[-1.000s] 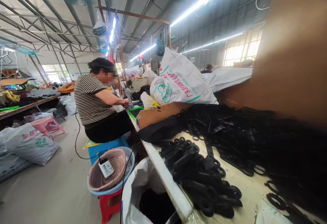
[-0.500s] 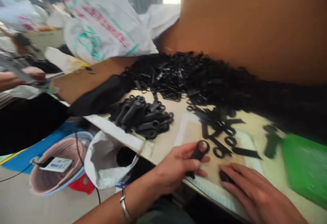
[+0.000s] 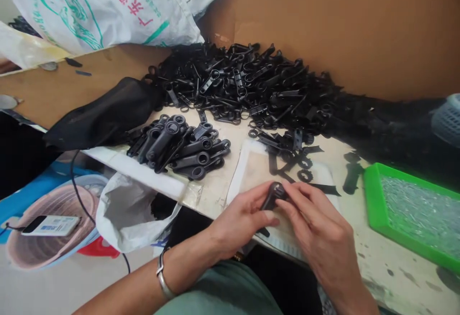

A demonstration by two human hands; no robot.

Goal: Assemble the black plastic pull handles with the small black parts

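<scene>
My left hand (image 3: 239,219) is closed around a black plastic arm (image 3: 269,203) with a round end, held above the near edge of the table. My right hand (image 3: 319,228) pinches a small black round piece (image 3: 278,189) at that end, which looks filled rather than hollow; the fingertips partly cover it. Just beyond the hands, loose black rings (image 3: 305,176) and flat black strips (image 3: 325,189) lie on a pale board (image 3: 239,173). To the left, several similar black arms (image 3: 190,160) are stacked together.
A large heap of black plastic parts (image 3: 237,85) lies against a cardboard wall (image 3: 341,32). At right stands a green tray (image 3: 373,195) of small clear pieces. A white bag (image 3: 118,228) and a pink basket (image 3: 21,252) with a phone-like device (image 3: 50,226) sit below left.
My right hand has risen from the board with a dark piece to the arm's ring end, which was hollow before. My left hand keeps its hold. The view has shifted to the right.
</scene>
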